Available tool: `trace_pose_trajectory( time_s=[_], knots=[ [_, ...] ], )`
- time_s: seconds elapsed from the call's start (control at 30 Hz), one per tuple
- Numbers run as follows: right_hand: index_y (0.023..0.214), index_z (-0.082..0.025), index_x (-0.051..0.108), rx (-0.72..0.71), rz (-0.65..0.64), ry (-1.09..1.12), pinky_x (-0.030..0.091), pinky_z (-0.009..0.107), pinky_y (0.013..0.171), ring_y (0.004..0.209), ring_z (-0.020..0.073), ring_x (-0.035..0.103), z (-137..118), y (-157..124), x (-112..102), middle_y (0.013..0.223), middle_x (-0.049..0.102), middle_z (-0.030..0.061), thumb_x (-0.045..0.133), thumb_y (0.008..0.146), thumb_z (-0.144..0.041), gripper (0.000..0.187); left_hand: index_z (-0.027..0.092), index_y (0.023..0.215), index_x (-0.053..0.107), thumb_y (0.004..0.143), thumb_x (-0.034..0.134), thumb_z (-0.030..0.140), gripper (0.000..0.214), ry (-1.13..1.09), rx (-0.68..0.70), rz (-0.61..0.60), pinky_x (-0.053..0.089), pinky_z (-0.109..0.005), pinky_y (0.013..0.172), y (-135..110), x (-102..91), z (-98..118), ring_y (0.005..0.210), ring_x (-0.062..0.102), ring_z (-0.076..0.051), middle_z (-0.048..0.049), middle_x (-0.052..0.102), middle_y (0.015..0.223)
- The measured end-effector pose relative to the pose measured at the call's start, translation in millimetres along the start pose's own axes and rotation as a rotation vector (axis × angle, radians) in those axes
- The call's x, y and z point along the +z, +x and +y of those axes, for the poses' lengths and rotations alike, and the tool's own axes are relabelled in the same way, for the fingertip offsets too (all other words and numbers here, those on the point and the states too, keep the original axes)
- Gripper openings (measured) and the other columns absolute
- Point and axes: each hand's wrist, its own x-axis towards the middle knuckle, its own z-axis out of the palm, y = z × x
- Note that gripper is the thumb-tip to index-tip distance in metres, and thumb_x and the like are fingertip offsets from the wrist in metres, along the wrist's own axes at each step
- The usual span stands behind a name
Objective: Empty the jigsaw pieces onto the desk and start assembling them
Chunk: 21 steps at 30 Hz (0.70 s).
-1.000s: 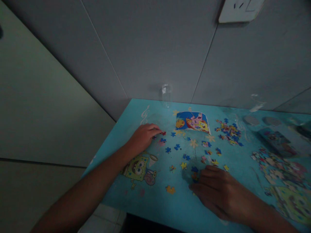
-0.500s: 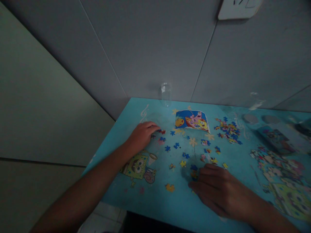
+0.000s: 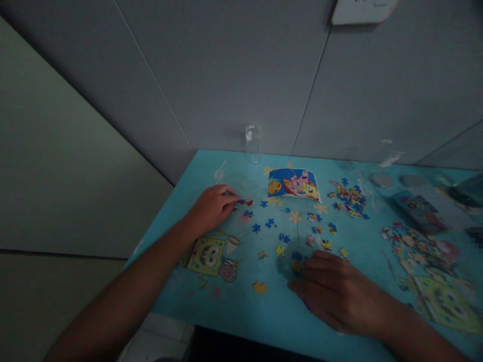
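Observation:
My left hand (image 3: 212, 207) rests at the left of the blue cartoon-printed table (image 3: 241, 311), fingers curled, their tips touching a small red and blue puzzle piece (image 3: 246, 202). Near the front edge my right hand (image 3: 335, 291) lies flat, fingers stretched toward a blue and yellow piece (image 3: 296, 261). Loose blue and yellow puzzle pieces (image 3: 281, 236) are scattered between the two hands. A small reference picture (image 3: 293, 183) lies behind them.
A clear glass jar (image 3: 253, 143) stands at the back by the grey wall. A heap of pieces (image 3: 349, 197) lies right of the picture. A partly joined puzzle (image 3: 418, 249), a puzzle box (image 3: 417, 208) and round lids (image 3: 382, 179) sit at the right.
Both hands stay almost where they were. The view has shifted slightly, so everything sits a little further left and higher in the picture.

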Motion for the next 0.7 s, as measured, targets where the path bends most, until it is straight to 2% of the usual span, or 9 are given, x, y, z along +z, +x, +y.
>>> trace_pose_trajectory(
  time_s=[0.13,0.23,0.37,0.53,0.7],
  knots=[
    [0.112,-0.015,0.067,0.038,0.069,-0.058,0.042,0.037,0.068,0.069,0.0190,0.056,9.6,-3.6,-1.0,0.075,0.066,0.0039,0.053,0.098,-0.015,0.020,0.027,0.116,0.073,0.092,0.061,0.016,0.029,0.059,-0.002,-0.016,0.049,-0.045,0.091,-1.5,-7.9,1.4,0.106,0.061,-0.025,-0.0067,0.065,0.118],
    [0.116,-0.015,0.066,0.124,0.139,-0.127,0.046,0.038,0.074,0.075,0.0198,0.060,24.3,-11.3,-6.1,0.081,0.068,0.0054,0.058,0.096,-0.016,0.021,0.026,0.116,0.073,0.091,0.061,0.015,0.030,0.064,0.012,-0.015,0.049,-0.044,0.090,-1.8,-9.0,1.2,0.104,0.062,-0.024,-0.0063,0.066,0.116],
    [0.116,-0.017,0.066,0.258,0.166,-0.183,0.049,0.039,0.077,0.079,0.0208,0.064,40.1,-20.2,-16.2,0.089,0.071,0.0062,0.060,0.097,-0.018,0.020,0.023,0.114,0.073,0.091,0.058,0.013,0.029,0.045,0.021,0.024,0.050,-0.042,0.090,-1.2,-6.9,-0.1,0.103,0.063,-0.024,-0.0065,0.067,0.116],
    [0.112,-0.018,0.068,0.402,0.216,-0.199,0.052,0.036,0.072,0.075,0.0196,0.065,43.0,-20.2,-22.9,0.089,0.071,0.0064,0.057,0.099,-0.023,0.018,0.019,0.116,0.070,0.093,0.054,0.013,0.029,0.022,0.010,0.089,0.051,-0.042,0.090,-0.9,-7.7,2.6,0.103,0.064,-0.024,-0.0078,0.068,0.114],
    [0.113,-0.018,0.068,0.483,0.235,-0.183,0.055,0.036,0.075,0.078,0.0199,0.068,41.5,-18.4,-22.5,0.094,0.073,0.0079,0.053,0.100,-0.023,0.021,0.019,0.116,0.069,0.094,0.054,0.014,0.028,0.005,0.034,0.105,0.051,-0.041,0.091,-1.0,-8.8,7.7,0.103,0.064,-0.023,-0.0080,0.068,0.113]
  ],
)
